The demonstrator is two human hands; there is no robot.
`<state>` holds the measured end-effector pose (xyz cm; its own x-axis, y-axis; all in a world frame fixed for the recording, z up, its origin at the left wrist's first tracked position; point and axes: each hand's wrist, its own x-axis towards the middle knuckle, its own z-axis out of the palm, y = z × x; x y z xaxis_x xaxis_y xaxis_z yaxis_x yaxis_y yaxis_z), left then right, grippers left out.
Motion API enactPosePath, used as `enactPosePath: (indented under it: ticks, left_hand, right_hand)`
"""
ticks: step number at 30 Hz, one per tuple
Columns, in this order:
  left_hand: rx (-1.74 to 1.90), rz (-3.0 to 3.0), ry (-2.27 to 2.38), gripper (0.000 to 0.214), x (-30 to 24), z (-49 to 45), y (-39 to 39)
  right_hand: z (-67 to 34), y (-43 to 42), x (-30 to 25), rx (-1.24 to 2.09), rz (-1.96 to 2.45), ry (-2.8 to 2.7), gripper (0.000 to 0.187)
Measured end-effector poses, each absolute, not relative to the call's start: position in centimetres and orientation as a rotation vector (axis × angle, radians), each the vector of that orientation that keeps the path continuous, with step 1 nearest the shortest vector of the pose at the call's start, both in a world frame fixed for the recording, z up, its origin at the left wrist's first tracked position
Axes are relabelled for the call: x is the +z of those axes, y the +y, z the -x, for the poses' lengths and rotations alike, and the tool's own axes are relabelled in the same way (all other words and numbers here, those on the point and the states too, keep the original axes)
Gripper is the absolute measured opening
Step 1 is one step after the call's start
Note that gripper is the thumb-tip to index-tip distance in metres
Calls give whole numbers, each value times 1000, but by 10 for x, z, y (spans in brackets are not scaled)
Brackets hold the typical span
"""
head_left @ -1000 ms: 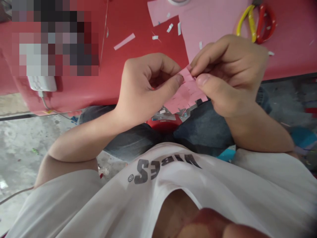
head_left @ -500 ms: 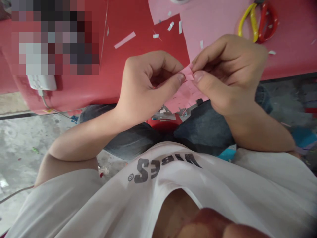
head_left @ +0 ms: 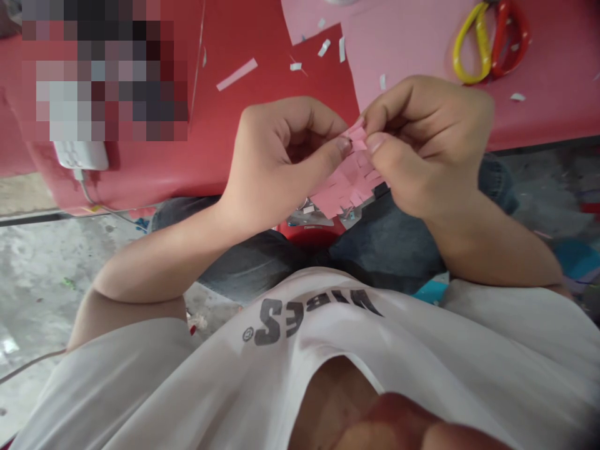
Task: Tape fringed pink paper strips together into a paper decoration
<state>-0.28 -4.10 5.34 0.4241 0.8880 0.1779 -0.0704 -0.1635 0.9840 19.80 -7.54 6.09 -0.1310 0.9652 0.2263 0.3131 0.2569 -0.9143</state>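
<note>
L hand [head_left: 276, 165] and R hand [head_left: 431, 147] were raised over the person's lap, and the fringed pink paper piece [head_left: 349, 181] was between them. This piece was the main thing, so I place all others from it. It had many small cuts, and the cut flaps stood a little apart, w/ its lower part hanging free toward the lap.

The fingers of both hands were closed and gripping the top end of the piece. L thumb [head_left: 330, 159] pressed on it from the left side, and R thumb [head_left: 377, 145] with R index finger pinched it from the right side. The two hands were nearly touching across the paper.

Behind the piece lay a red tabletop [head_left: 140, 181], carrying a red paper sheet [head_left: 281, 37] to the upper left and a pink paper sheet [head_left: 398, 50] to the upper right. Small white paper scraps [head_left: 323, 47] and one long pale strip [head_left: 237, 74] were on the red sheet. Scissors w/ yellow and red handles [head_left: 490, 44] lay on the pink sheet, up and right of the piece. A white plug adapter [head_left: 79, 155] was far left of it, on the tabletop edge. Just below the piece were dark jeans [head_left: 262, 265], and the concrete floor [head_left: 47, 275] showed further left.
</note>
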Motion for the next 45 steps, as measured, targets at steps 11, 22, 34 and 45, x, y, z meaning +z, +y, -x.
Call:
enactPosePath:
  ticks: [11, 22, 34, 45]
  left_hand:
    - [1120, -1537, 738, 15, 50, 1, -44]
    - [1068, -1543, 792, 29, 45, -1, -40]
    - [1037, -1475, 766, 17, 50, 1, -41]
    - [1052, -1478, 672, 18, 49, 1, -42]
  right_hand:
    - [-193, -76, 58, 872, 1245, -1534, 15]
    - [-197, -76, 56, 878, 1177, -1577, 9]
    - [-199, -73, 57, 931, 1171, -1596, 17]
    - [-196, -73, 56, 846, 1164, -1556, 26]
